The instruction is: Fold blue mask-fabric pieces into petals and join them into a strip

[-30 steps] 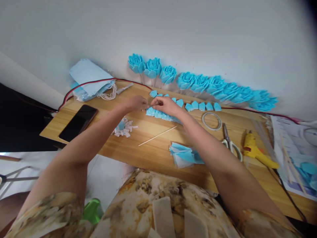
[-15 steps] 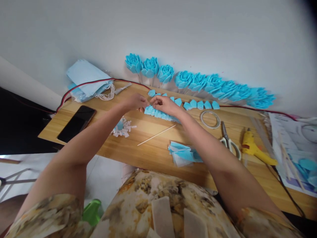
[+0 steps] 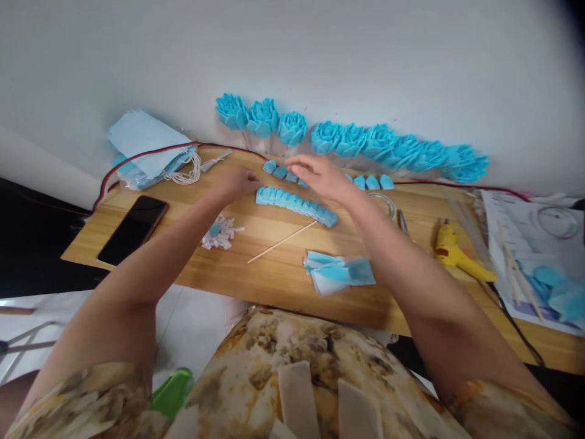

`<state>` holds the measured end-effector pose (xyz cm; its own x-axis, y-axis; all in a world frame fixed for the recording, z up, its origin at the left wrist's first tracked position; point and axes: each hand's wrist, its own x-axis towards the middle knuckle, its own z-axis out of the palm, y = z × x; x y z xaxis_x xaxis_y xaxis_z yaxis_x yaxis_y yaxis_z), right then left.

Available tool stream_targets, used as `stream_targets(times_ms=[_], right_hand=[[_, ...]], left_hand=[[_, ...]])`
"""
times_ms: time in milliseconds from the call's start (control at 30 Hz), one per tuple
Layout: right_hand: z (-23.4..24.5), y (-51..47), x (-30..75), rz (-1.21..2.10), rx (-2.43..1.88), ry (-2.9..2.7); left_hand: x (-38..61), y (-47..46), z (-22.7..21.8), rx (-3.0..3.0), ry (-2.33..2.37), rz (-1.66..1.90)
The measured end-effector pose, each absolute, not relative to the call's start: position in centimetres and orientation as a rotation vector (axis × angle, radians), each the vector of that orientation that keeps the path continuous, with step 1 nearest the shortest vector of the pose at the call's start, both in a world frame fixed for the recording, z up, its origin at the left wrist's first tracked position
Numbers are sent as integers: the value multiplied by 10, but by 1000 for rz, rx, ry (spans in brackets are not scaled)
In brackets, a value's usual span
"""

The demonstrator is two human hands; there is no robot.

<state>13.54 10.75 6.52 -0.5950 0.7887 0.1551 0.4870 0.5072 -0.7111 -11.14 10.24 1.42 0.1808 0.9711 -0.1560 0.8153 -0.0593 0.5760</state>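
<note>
Head view: right hand (image 3: 316,174), fingers loosely parted, beyond the folded-petal row (image 3: 296,206); left hand (image 3: 241,182) beside it, grip unclear. Light touch should preserve overlap.

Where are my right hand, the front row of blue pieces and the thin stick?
Right hand (image 3: 321,177), head view, back of the hand.
Front row of blue pieces (image 3: 295,203), head view, middle.
Thin stick (image 3: 282,242), head view, midpoint.

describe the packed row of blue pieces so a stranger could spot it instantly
On the wooden table, find the lone stick. The packed blue row lies just beyond it, toward the wall. Unlike the looser row behind, its pieces crowd tightly together.
</note>
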Motion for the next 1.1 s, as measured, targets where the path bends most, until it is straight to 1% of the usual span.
stream_targets(times_ms=[100, 167, 300, 467, 567, 700, 833, 967, 1033, 1100], right_hand=[[96, 85, 164, 790, -1068, -2265], [111, 65, 184, 713, -1053, -2239], [118, 14, 221, 522, -988, -2187], [91, -47, 254, 379, -1131, -2143], [68, -70, 266, 376, -1248, -2141], [41, -86, 273, 407, -1353, -2128], [27, -93, 273, 456, -1356, -2149], [23, -94, 269, 477, -1302, -2177], [23, -94, 265, 478, -1311, -2183], [23, -93, 259, 448, -1359, -2213]], left_hand=[[-108, 98, 24, 1984, 1849, 370], [-103, 86, 36, 2064, 1884, 413], [-80, 34, 57, 2291, 1863, 494], [-48, -31, 51, 2570, 1494, 166], [-36, -41, 39, 2575, 1504, 58], [-31, -40, 26, 2525, 1538, 42], [-37, -47, 17, 2508, 1526, 201], [-39, -59, 18, 2529, 1498, 546], [-32, -65, 22, 2514, 1388, 711], [-21, -69, 26, 2497, 1204, 799]])
